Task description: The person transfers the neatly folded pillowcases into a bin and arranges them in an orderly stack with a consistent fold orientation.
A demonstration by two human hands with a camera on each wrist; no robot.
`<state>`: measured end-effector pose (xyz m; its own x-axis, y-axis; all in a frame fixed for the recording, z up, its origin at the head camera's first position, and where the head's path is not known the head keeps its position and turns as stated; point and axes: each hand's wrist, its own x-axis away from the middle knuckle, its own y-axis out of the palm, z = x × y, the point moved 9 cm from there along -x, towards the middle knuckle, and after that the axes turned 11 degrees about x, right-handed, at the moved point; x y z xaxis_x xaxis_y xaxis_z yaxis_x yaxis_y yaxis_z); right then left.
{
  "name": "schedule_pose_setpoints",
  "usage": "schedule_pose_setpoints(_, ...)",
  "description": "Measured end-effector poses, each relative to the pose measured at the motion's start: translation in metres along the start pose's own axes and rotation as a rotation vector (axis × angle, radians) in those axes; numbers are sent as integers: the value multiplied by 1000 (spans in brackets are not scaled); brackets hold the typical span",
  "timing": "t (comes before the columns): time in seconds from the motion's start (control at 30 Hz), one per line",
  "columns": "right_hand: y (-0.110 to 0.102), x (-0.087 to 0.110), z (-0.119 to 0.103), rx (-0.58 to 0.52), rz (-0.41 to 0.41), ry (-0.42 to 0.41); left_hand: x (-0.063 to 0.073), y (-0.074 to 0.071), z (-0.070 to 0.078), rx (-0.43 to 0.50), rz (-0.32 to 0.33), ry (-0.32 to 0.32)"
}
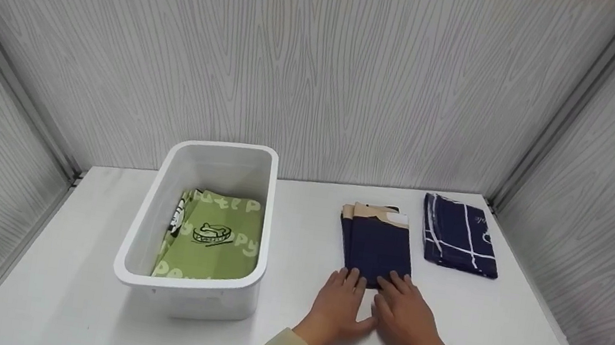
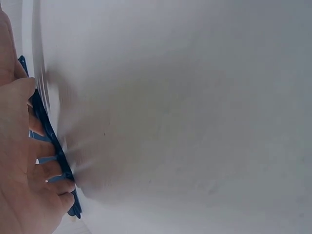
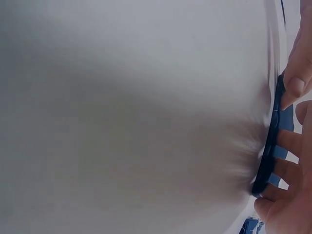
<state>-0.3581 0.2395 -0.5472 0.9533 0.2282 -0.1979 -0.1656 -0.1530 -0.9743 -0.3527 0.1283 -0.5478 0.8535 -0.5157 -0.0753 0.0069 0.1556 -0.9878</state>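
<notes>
A folded navy cloth with a tan and white band along its far edge lies on the white table. My left hand rests its extended fingertips on the cloth's near left corner. Beside it, my right hand touches the near right corner, fingers spread and thumb close to the left thumb. The left wrist view has the cloth's dark near edge running past the fingers of the left hand. In the right wrist view, the same edge meets the fingertips of the right hand.
A white plastic bin stands left of the hands, with a folded green printed cloth inside. Another folded navy cloth, with white lines, lies at the back right. Grey wood-grain panels enclose the table's back and sides.
</notes>
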Motion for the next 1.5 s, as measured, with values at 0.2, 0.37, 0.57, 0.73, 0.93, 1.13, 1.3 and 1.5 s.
schedule_pose_setpoints(0.2, -1, 1, -7, 8, 8, -17, 6, 3, -3, -18, -1, -8)
schedule_pose_setpoints(0.37, 2, 6, -13, 17, 3, -43, 16, 6, -4, 1, 7, -4)
schedule_pose_setpoints(0.57, 1, 11, -14, 20, 24, -41, 20, 6, -2, 3, 18, 6)
schedule_pose_setpoints(0.73, 3, 16, -16, 12, 22, -32, 26, 2, 0, 23, 4, 8)
schedule_pose_setpoints(0.93, 3, 22, -19, -4, -13, -10, 33, 2, 2, 3, -30, 7)
schedule_pose_setpoints(1.13, 2, 28, -19, 22, -41, 13, 37, 3, 6, -44, -66, 9)
schedule_pose_setpoints(1.3, 0, 32, -22, 34, -40, 6, 40, 4, 8, -39, -69, 10)
schedule_pose_setpoints(1.5, 1, 37, -25, 43, -44, 8, 45, 4, 9, -39, -70, 14)
